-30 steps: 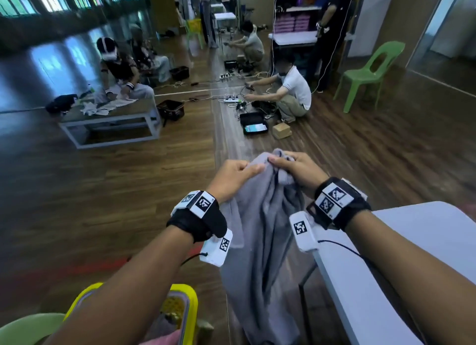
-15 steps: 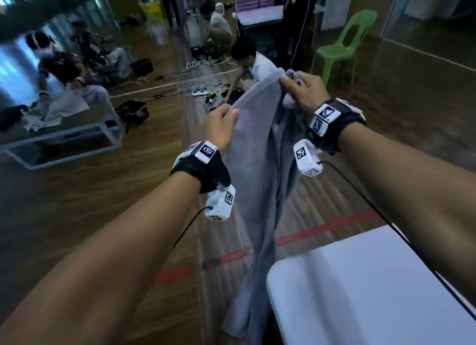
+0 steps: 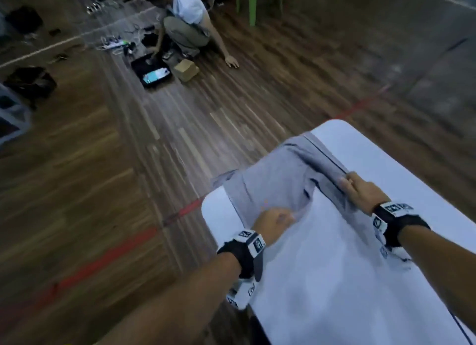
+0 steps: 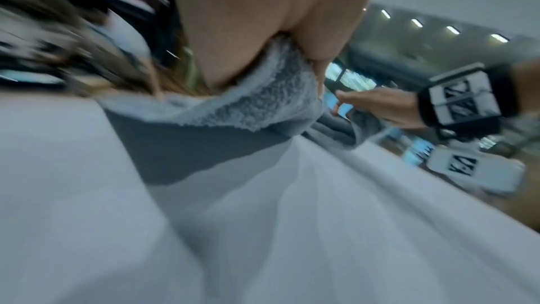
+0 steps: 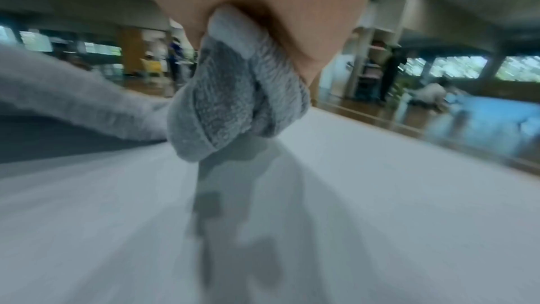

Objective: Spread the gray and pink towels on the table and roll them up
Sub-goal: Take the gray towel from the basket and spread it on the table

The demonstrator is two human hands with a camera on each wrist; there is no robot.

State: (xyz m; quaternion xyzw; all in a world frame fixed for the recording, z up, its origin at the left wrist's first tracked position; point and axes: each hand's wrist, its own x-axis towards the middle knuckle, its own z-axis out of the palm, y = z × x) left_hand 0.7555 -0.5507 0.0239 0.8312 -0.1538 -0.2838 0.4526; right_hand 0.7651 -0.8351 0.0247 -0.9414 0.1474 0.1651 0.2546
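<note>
The gray towel [image 3: 273, 180] lies partly spread over the far end of the white table [image 3: 334, 280], one corner hanging over the far left edge. My left hand [image 3: 275, 219] pinches its near left edge; the left wrist view shows that gray towel [image 4: 257, 101] caught between thumb and fingers. My right hand [image 3: 360, 190] grips the near right corner, and the right wrist view shows a bunched fold of the gray towel [image 5: 233, 105] in the fist just above the table [image 5: 380, 193]. No pink towel is in view.
Wooden floor with a red line [image 3: 103, 262] surrounds the table. A person [image 3: 185, 17] crouches on the floor beyond, by an open black case [image 3: 152, 73] and a small cardboard box [image 3: 186, 69]. Green chair legs [image 3: 251, 2] stand at the top.
Both hands have come down from holding the towel up in the air and have brought it onto the table, moving apart so it lies spread between them.
</note>
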